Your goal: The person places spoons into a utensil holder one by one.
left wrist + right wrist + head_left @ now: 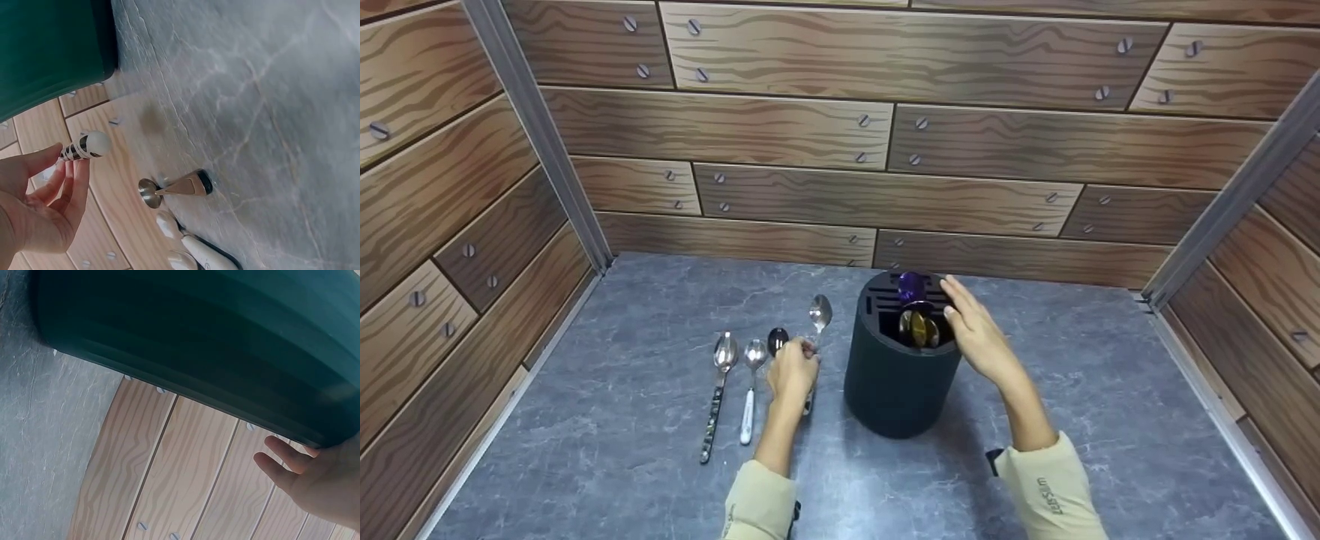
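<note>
In the head view, a dark round holder (896, 397) stands upright on the grey desk (622, 420), right of centre in the frame. Its top has narrow slots toward the back and a wide compartment at the front. Gold-toned spoon heads (919, 330) show in that compartment, clustered and facing up; a shiny purple piece (912, 289) sits just behind them, though which opening it stands in cannot be told. The right hand (979, 337) lies along the holder's upper right side, fingers extended. Left of the holder, the left hand (793, 371) pinches a spoon (820, 310) whose bowl points toward the top of the frame. Beside that hand lie a dark-bowled spoon (778, 340), a white-handled spoon (748, 405) and, furthest left, a spoon with a patterned dark handle (712, 420).

In the left wrist view, thumb and fingers grip the held spoon's black-and-white handle near its rounded white end, at the left of the frame. The holder's green wall fills the upper left; other spoons lie at lower centre.

In the right wrist view, the holder crosses the top, its contents hidden, with extended fingers beside it at lower right.
</note>
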Motion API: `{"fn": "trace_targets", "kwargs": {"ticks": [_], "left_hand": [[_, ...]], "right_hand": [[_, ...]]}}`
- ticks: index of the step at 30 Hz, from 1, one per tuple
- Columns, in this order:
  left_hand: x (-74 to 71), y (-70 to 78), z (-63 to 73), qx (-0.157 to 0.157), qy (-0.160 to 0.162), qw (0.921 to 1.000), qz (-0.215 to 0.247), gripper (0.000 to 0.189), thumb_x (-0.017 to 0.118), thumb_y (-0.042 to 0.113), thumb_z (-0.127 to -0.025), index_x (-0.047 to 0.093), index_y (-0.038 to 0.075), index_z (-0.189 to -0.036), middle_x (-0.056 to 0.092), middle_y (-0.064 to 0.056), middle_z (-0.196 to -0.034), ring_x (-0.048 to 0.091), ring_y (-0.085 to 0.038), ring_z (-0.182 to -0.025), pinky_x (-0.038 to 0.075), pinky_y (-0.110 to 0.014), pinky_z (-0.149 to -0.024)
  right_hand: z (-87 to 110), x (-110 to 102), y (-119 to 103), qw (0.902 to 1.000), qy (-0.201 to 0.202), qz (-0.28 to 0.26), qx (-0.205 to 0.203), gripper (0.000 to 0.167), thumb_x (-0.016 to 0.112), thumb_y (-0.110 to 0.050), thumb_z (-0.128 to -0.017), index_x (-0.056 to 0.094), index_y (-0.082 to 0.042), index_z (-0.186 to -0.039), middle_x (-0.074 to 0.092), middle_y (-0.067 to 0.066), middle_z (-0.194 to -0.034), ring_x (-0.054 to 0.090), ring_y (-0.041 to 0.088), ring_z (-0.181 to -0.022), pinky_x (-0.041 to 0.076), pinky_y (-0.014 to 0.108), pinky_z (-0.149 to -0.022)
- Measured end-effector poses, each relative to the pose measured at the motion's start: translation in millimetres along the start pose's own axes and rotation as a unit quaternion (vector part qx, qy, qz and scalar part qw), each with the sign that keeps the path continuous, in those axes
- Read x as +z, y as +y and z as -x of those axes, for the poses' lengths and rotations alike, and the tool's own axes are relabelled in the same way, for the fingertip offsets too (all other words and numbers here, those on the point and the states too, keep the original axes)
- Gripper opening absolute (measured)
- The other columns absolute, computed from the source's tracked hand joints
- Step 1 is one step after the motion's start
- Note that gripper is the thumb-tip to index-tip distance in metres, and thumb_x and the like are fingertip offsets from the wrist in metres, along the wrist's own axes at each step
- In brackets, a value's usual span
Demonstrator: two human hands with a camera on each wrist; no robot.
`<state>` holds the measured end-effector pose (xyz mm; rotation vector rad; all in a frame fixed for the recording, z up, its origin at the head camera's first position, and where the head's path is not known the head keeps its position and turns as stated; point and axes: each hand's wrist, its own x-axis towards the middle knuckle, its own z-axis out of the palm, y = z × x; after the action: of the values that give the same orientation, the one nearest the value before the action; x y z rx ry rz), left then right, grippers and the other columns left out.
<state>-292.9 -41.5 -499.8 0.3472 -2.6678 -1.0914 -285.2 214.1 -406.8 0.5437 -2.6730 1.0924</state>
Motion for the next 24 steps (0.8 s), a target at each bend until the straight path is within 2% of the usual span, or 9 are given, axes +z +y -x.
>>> {"fn": "trace_targets", "kwargs": {"ticks": [10, 19, 24], "left_hand": [[-6.8, 9.5, 6.1, 0.044, 0.036, 0.9982, 0.020, 0.008, 0.073, 0.012, -0.075, 0.067, 0.015, -0.081, 0.060, 0.006, -0.073, 0.061, -0.019, -0.071, 0.047, -0.039, -0.062], [-14.6, 20.0, 10.3, 0.064, 0.054, 0.9958, 0.036, 0.011, 0.072, 0.015, -0.076, 0.067, 0.015, -0.086, 0.060, 0.006, -0.078, 0.062, -0.022, -0.075, 0.047, -0.039, -0.062], [-18.9, 26.1, 12.8, 0.076, 0.074, 0.9930, 0.053, 0.011, 0.073, 0.015, -0.075, 0.067, 0.016, -0.085, 0.060, 0.007, -0.078, 0.062, -0.024, -0.074, 0.047, -0.040, -0.060]], "right_hand": [[-0.8, 0.5, -1.4, 1.0000, 0.001, 0.001, 0.003, 0.044, 0.035, -0.012, -0.099, 0.031, 0.003, -0.140, 0.022, 0.016, -0.147, 0.019, 0.039, -0.132, 0.014, 0.054, -0.105], [0.0, 1.0, -0.1, 1.0000, 0.004, 0.003, 0.002, 0.043, 0.036, -0.012, -0.099, 0.032, 0.003, -0.140, 0.023, 0.017, -0.147, 0.020, 0.038, -0.132, 0.013, 0.053, -0.105], [1.4, 0.2, -0.2, 0.9999, -0.005, 0.008, 0.009, 0.045, 0.035, -0.014, -0.100, 0.030, 0.001, -0.142, 0.021, 0.015, -0.148, 0.018, 0.036, -0.133, 0.013, 0.052, -0.105]]}}
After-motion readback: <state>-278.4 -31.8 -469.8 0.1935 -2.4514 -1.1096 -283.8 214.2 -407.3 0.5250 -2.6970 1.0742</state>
